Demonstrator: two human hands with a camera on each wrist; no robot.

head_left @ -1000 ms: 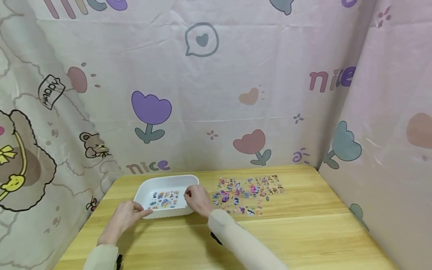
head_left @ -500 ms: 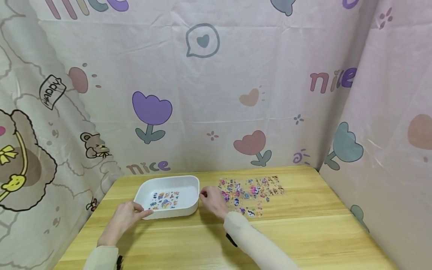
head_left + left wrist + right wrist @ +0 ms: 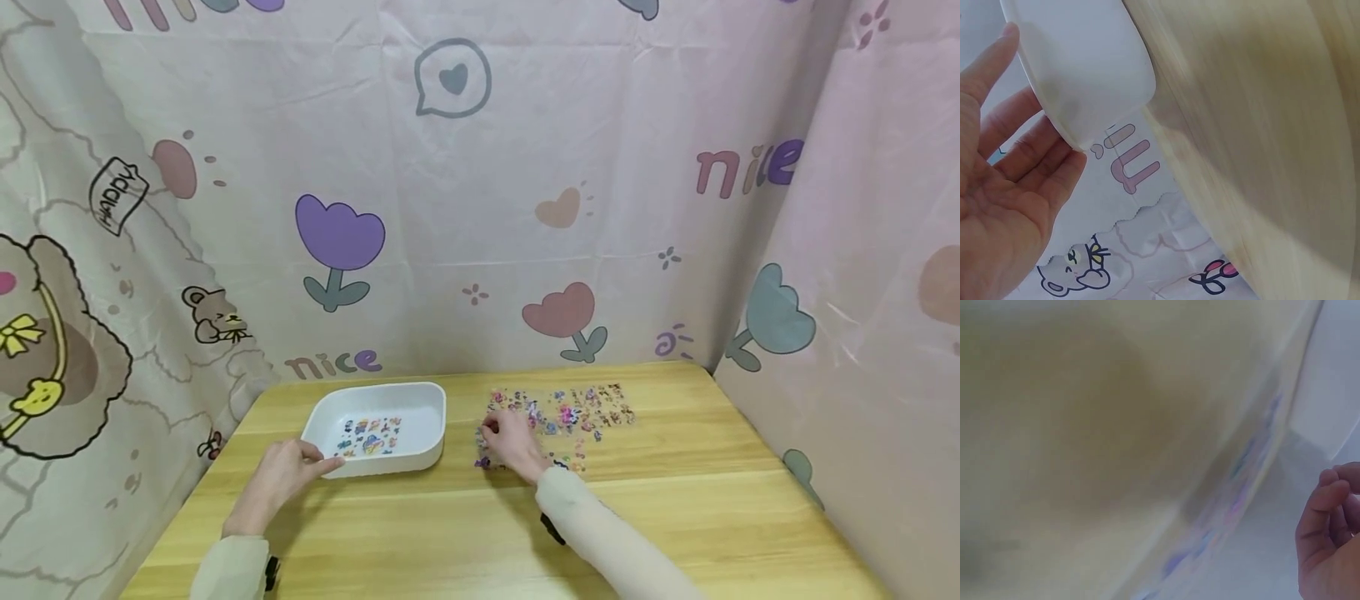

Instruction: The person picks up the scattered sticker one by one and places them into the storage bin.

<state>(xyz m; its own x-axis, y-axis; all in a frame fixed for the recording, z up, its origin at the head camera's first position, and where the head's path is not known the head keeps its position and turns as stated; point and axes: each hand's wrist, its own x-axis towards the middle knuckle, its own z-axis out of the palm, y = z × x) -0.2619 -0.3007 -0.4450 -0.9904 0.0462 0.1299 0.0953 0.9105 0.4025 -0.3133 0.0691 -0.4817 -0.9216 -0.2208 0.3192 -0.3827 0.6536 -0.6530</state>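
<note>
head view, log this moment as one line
left grip: holds white plastic tray, near-left corner | right grip: over sticker sheets, contact unclear | inside tray: stickers

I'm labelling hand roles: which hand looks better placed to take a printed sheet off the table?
Probably the right hand: it is over the printed sheets. The left hand grips the rim of the white tray, away from those sheets.

Back curtain (image 3: 450, 208) read "nice" lettering (image 3: 341, 363) low left, another "nice" (image 3: 750, 171) at far right, cut-off letters (image 3: 153, 12) up top left. Left curtain (image 3: 161, 333) carried tilted "HAPPY" banner (image 3: 118, 196).
</note>
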